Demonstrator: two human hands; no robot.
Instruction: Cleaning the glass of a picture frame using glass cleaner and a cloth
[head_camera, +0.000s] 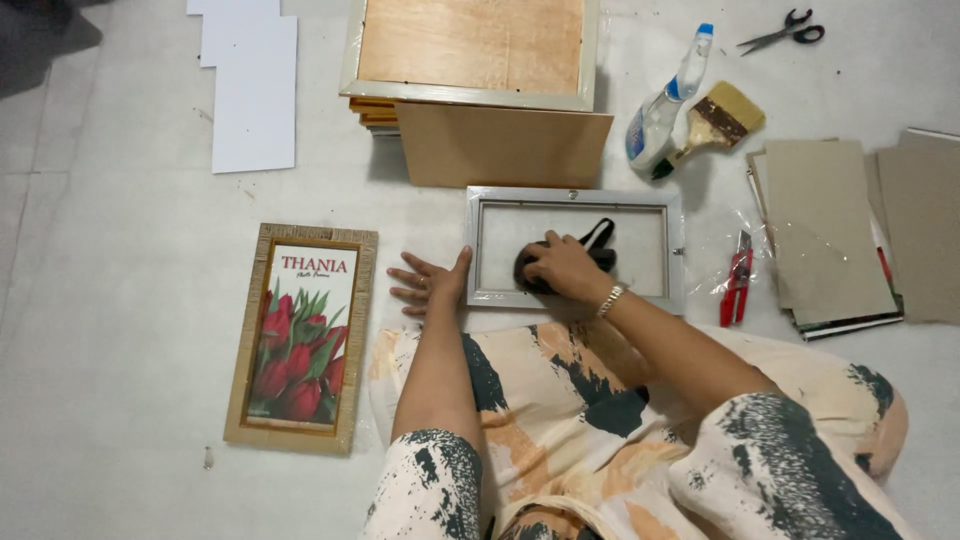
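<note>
Right hand curled around a black cloth, pressing it on the glass inside the silver frame lying flat on the floor just ahead of the knees. Left hand flat, fingers spread, braced on the frame's left edge. Tulip picture frame lies left; red cutter right.
</note>
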